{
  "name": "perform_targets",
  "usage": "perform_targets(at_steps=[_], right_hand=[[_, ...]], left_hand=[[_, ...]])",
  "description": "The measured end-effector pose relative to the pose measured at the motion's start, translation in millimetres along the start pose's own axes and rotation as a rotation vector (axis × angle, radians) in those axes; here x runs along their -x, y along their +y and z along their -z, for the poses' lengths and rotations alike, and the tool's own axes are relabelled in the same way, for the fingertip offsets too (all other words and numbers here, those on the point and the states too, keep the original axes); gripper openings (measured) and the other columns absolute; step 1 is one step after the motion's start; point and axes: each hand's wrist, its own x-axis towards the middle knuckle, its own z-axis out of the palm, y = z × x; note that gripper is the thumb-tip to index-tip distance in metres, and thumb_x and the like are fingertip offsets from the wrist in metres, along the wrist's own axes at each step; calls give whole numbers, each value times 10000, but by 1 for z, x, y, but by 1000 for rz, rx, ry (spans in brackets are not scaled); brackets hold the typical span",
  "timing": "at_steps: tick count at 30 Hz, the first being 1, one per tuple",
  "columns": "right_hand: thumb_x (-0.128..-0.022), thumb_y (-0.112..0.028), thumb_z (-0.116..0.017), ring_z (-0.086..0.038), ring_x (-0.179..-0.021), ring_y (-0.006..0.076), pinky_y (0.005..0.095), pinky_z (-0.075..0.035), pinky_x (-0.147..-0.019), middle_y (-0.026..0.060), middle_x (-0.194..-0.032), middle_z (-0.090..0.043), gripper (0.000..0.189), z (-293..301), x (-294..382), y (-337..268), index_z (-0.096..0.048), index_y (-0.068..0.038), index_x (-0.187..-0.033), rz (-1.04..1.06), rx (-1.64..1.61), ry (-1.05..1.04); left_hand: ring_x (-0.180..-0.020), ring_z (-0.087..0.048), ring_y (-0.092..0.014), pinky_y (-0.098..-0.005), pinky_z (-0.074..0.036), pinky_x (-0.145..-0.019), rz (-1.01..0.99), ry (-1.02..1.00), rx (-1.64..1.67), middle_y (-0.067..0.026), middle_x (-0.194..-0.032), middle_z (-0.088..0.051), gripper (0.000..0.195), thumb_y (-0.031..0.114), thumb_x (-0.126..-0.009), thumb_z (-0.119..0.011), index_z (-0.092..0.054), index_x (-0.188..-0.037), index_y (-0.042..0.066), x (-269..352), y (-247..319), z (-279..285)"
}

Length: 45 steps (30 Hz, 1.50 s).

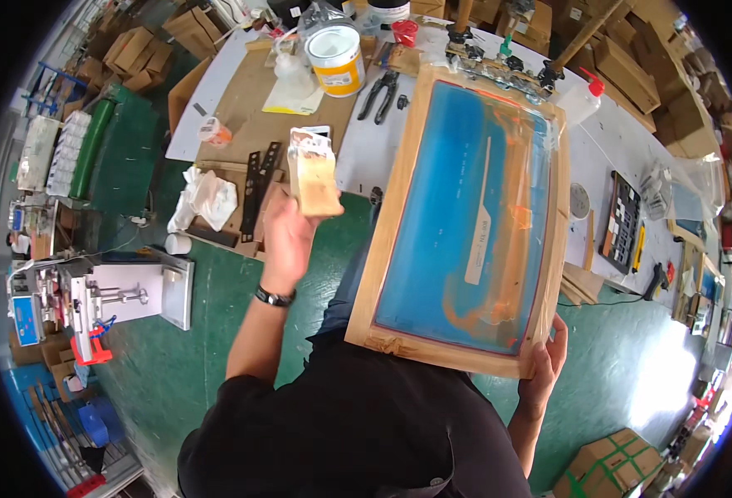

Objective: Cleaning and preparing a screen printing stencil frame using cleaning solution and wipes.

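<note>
My left hand (288, 233) is raised left of centre and grips a small wooden tool (317, 193) with a pale, smeared upper end, perhaps a squeegee. In front of me, tilted toward my waist, is a screen-printing frame of bare wood (559, 239). Its blue mesh (425, 218) carries orange ink (518, 218) smeared down the right half and curling across the bottom. A pale slanted stencil shape (479, 249) with writing runs along the middle. My right hand (546, 361) holds the frame by its near right corner, thumb on top, the other fingers partly hidden.
Metal clamps (497, 65) stand at the frame's far end. On the white table are a yellow-and-white pail (336, 62), black-handled pliers (378, 96), an orange-stained cup (215, 132), white cloths (207, 199) and a red-topped bottle (581, 99). A taped carton (615, 464) sits on the green floor.
</note>
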Motion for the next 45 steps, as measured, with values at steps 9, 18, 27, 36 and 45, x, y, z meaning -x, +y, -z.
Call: perform_targets(at_steps=[9, 18, 27, 36, 45], right_hand=[[-900, -186, -617, -662, -1127, 290, 360, -516, -974, 228, -1319, -674, 693, -15, 1, -14, -445, 25, -1538, 22, 122, 42], [-912, -144, -620, -650, -1190, 299, 377, -503, -1017, 226, -1365, -657, 690, -4, 0, -13, -437, 22, -1557, -34, 131, 1], [-908, -68, -633, -655, -1114, 274, 367, -525, -973, 191, -1302, -652, 642, -3, -21, -23, -469, 13, -1524, 18, 213, 42], [-835, -113, -805, -624, -943, 276, 363, -535, -838, 164, -1200, -653, 581, -74, -61, -80, -601, 10, -1365, 808, 938, -327], [-778, -215, -856, -551, -604, 262, 377, -497, -572, 96, -872, -569, 401, -186, -95, -46, -549, -61, -985, 1197, 1113, -657]], left_hand=[[-1356, -593, -410, -513, -473, -1134, -59, -159, 105, -208, -1556, -527, 860, 467, -948, -652, -341, -1636, 54, 66, -27, -52], [-1358, -586, -384, -510, -463, -1145, -11, -161, 57, -176, -1564, -511, 931, 323, -859, -816, -339, -1615, 64, 83, -25, -61], [-1254, -594, -254, -404, -463, -1098, -21, -148, 90, -151, -1446, -574, 820, 133, -804, -844, -416, -1495, 27, 80, -21, -67], [-1150, -608, -196, -330, -465, -1036, 92, -165, 97, -117, -1303, -632, 555, 10, -768, -870, -563, -1228, 47, 87, -16, -68], [-1145, -596, -213, -347, -442, -1068, -110, -231, -101, -115, -1304, -627, 463, 24, -789, -886, -595, -1147, 55, 81, -14, -77]])
